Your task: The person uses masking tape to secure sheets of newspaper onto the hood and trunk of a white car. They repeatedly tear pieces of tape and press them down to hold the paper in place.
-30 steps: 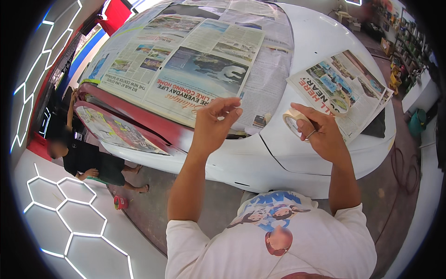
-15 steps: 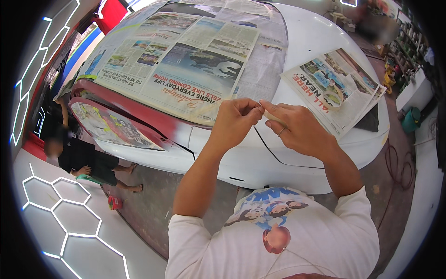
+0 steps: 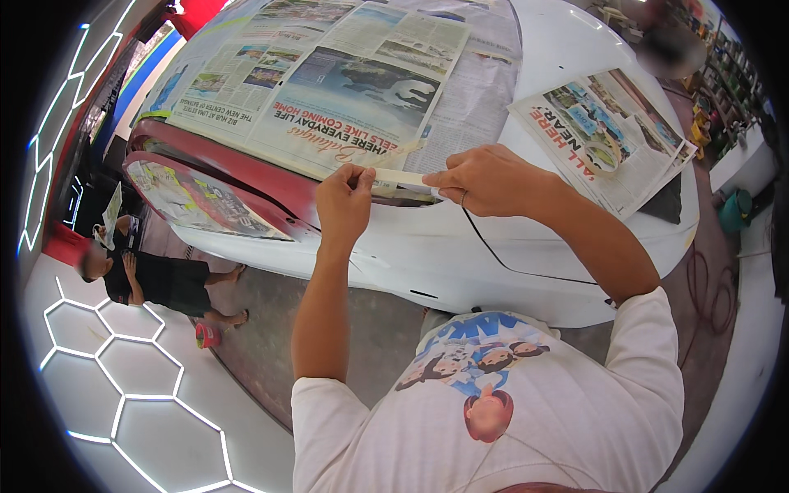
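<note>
A cream strip of masking tape point(image 3: 399, 176) stretches between my two hands, just over the lower edge of the newspaper covering point(image 3: 288, 123) on the car. My left hand point(image 3: 343, 204) pinches the strip's left end, beside the red-painted edge. My right hand point(image 3: 497, 181) grips the other end; whatever tape lies inside the fingers is mostly hidden. Newspaper sheets cover the car's glass, and more paper masks the red-edged lamp area point(image 3: 201, 197) at left. Below my hands runs the white car body point(image 3: 386, 246).
Loose newspapers point(image 3: 600, 135) lie on the white panel to the right, over a dark sheet point(image 3: 662, 201). A person in dark clothes point(image 3: 156, 275) stands at left near a red bucket point(image 3: 207, 335). At right are a green bucket point(image 3: 734, 210) and a coiled hose point(image 3: 711, 296) on the floor.
My hands were together and have drawn apart, the left one going left, with a strip of tape now taut between them. The person at left has shifted and now holds a paper.
</note>
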A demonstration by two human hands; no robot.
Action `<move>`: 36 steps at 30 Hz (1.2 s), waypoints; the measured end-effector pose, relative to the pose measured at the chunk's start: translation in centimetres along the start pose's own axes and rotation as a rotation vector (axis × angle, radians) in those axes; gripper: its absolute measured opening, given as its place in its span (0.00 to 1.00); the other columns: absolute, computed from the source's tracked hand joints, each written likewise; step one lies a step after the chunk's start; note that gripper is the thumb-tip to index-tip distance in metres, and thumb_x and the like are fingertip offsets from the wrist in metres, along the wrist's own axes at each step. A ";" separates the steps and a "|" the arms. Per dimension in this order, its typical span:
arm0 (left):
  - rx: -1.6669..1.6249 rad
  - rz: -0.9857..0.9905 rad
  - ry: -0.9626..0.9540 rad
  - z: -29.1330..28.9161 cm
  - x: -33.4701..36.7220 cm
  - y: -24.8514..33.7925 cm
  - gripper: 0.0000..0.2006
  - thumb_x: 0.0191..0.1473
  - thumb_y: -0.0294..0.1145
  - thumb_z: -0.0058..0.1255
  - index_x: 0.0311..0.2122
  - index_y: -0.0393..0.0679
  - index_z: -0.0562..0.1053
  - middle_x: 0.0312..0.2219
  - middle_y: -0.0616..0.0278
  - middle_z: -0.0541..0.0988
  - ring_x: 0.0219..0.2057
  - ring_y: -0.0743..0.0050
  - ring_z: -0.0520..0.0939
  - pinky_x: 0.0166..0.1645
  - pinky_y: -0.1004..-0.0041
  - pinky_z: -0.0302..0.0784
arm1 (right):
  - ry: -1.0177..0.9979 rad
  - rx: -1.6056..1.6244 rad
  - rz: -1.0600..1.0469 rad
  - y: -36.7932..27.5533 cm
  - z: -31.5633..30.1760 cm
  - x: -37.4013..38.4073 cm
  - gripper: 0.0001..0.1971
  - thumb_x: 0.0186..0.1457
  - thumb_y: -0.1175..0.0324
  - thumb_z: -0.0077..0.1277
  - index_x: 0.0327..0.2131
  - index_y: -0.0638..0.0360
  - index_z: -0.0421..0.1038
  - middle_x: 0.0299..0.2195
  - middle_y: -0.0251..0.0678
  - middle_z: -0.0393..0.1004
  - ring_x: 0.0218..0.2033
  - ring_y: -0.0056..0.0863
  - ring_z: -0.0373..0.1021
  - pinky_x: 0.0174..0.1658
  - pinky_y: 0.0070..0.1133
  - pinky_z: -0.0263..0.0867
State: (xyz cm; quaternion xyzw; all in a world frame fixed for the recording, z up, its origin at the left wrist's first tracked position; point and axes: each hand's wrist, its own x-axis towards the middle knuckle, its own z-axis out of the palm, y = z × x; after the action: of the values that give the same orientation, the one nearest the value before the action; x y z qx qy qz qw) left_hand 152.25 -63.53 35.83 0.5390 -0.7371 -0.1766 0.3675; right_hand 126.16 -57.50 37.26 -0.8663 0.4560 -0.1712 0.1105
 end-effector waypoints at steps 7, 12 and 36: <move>0.468 0.237 0.177 2.6 -0.1 -1.4 0.08 0.58 0.34 0.58 0.31 0.41 0.80 0.29 0.60 0.83 0.35 0.55 0.79 0.41 0.58 0.70 | -0.351 -0.409 0.056 -2.3 0.3 4.8 0.09 0.59 0.70 0.53 0.41 0.53 0.80 0.25 0.35 0.79 0.30 0.37 0.79 0.30 0.33 0.72; 0.621 0.265 0.227 2.7 -0.5 -2.9 0.07 0.59 0.35 0.57 0.32 0.45 0.81 0.31 0.65 0.84 0.38 0.62 0.77 0.46 0.61 0.65 | -0.371 -0.544 -0.046 -2.3 1.2 6.2 0.07 0.57 0.71 0.55 0.38 0.53 0.80 0.25 0.34 0.80 0.29 0.36 0.79 0.30 0.32 0.72; 0.516 0.316 0.300 2.9 -1.3 -4.2 0.05 0.57 0.34 0.60 0.33 0.46 0.82 0.30 0.69 0.82 0.39 0.66 0.76 0.53 0.56 0.56 | -0.515 -0.735 -0.087 -3.1 3.0 7.1 0.14 0.64 0.70 0.50 0.51 0.60 0.76 0.26 0.29 0.80 0.28 0.31 0.80 0.27 0.26 0.69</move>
State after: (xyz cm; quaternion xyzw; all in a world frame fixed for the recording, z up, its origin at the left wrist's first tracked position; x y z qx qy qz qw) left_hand 153.07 -64.19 30.66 0.5135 -0.7695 0.1562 0.3463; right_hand 133.42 -61.60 36.94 -0.8807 0.4075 0.2188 -0.1021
